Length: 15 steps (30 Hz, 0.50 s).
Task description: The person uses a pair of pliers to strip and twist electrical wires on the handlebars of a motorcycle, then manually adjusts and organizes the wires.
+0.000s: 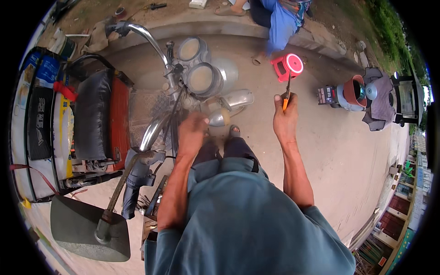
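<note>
My right hand (285,120) is closed around a tool with an orange handle (285,104). Its slim dark metal end points away from me; whether it is pliers or another tool cannot be made out. My left hand (191,130), slightly blurred, is at the front of a motor tricycle with its fingers curled in. Anything between those fingers is hidden. Just right of its fingertips is a silvery turn signal (219,118) with a yellowish lens. Chrome handlebars (153,133) run past this hand, with two dusty round gauges (201,80) beyond it.
At left are the black seat (93,114) and a rear-view mirror (89,229). A red plastic stool (288,66) stands ahead, near a person in blue (282,25) by the kerb. Another vehicle (380,94) carrying a reddish basin stands at right.
</note>
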Available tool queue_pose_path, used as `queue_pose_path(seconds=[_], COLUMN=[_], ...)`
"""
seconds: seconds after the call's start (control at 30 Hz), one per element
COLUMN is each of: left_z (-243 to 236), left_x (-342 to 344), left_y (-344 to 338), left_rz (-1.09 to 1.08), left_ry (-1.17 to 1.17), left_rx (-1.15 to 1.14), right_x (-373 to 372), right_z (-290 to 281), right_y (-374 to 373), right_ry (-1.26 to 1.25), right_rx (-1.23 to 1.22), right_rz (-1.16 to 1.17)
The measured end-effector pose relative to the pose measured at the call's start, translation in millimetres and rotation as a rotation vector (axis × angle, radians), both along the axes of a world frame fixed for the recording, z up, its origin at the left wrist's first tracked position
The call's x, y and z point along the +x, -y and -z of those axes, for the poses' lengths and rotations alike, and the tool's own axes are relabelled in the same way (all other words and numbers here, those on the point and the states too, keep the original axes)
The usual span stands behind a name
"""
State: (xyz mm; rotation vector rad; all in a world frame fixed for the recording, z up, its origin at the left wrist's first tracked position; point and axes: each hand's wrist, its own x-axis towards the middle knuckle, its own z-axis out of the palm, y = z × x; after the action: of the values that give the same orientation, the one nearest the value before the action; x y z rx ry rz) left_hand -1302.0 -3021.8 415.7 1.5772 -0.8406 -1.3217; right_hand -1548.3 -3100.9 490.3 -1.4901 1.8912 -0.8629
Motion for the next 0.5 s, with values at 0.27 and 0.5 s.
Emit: queue_pose_path(seconds=[0.27,0.5], left_z=[-7,-12], left_x=[-2,0], left_y=[14,14], left_rz=[0.012,0.035], left_ry=[-0.188,-0.193], left_rx=[-0.026,0.012], right_x=[57,94], right_z=[31,43], right_y=[-27,-21], right_ry=[0.382,0.392], right_rx=[0.125,0.105], right_rz=[-0.333,-0.379])
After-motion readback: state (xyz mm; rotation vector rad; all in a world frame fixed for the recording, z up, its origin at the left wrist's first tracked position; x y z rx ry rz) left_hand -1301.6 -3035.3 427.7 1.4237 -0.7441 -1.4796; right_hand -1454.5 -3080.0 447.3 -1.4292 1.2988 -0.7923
